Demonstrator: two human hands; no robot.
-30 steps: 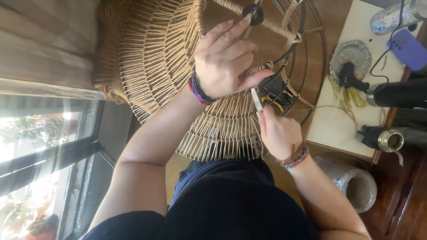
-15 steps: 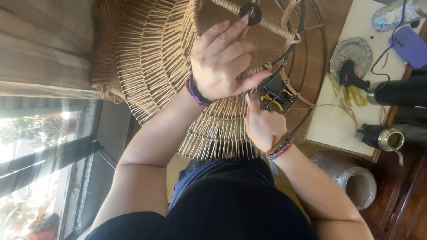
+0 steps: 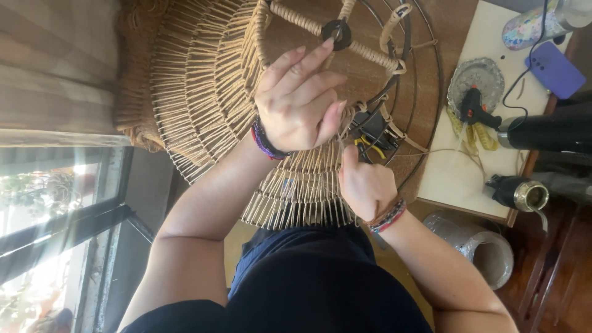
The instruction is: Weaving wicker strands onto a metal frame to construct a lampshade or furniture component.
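Wrapping jute cord [image 3: 345, 132] around wire lampshade frame [image 3: 425, 80], propped on lap beside table [image 3: 456, 179]. Left hand [image 3: 302, 102] spread on woven section, fingers loosely extended, steadying. Right hand [image 3: 364, 182] closed, pinching cord taut. Next move likely needs steady tension and passing cord round adjacent wire.

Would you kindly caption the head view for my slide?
Left hand steadies a cord-wrapped wire frame while right hand pinches the cord.

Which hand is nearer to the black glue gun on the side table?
The right hand. It pinches cord at the wicker frame, left of and below the glue gun. The left hand rests farther left on the frame.
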